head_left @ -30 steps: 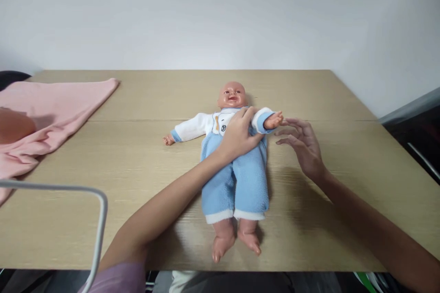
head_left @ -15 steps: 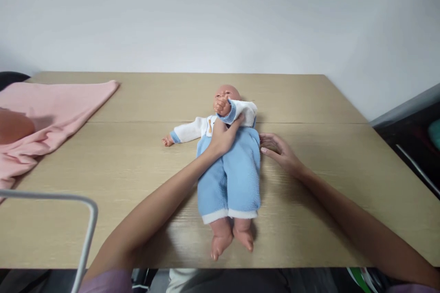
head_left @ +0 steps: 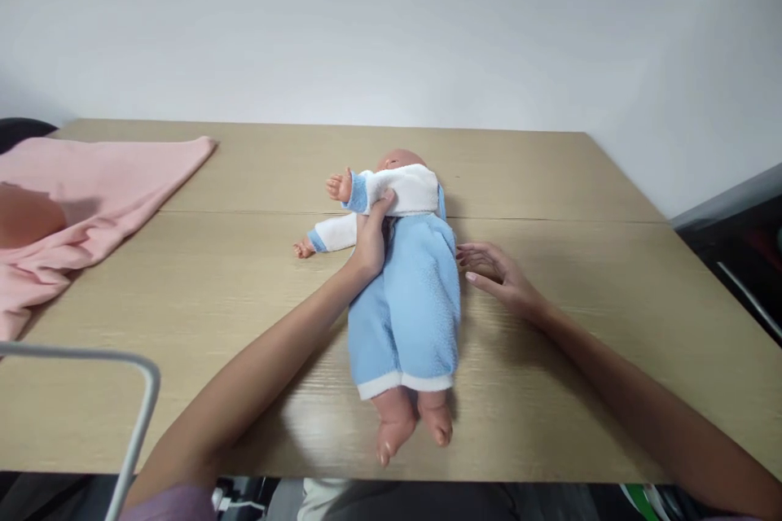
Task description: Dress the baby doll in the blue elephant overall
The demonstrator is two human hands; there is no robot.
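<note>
A baby doll (head_left: 421, 293) in a white and light-blue fleece outfit lies on its back on the table, feet towards me. My left hand (head_left: 371, 238) grips one of its white-sleeved arms, which is drawn across the chest and lower face. The doll's other arm lies stretched out to the left on the tabletop. Beside the doll's right-hand side, my right hand (head_left: 494, 273) hovers low with fingers apart, the fingertips close to the blue trousers. Whether they touch the fabric I cannot tell.
On the left side of the wooden table (head_left: 244, 326) a pink cloth (head_left: 122, 179) is spread, with a rounded skin-toned object (head_left: 28, 216) on it. A bent white metal bar (head_left: 150, 391) crosses the lower left. A white wall (head_left: 391, 24) stands behind the table.
My left hand has moved left, pulling the doll's sleeved arm further across its body. The doll's torso has tilted slightly that way. My right hand has hardly moved.
</note>
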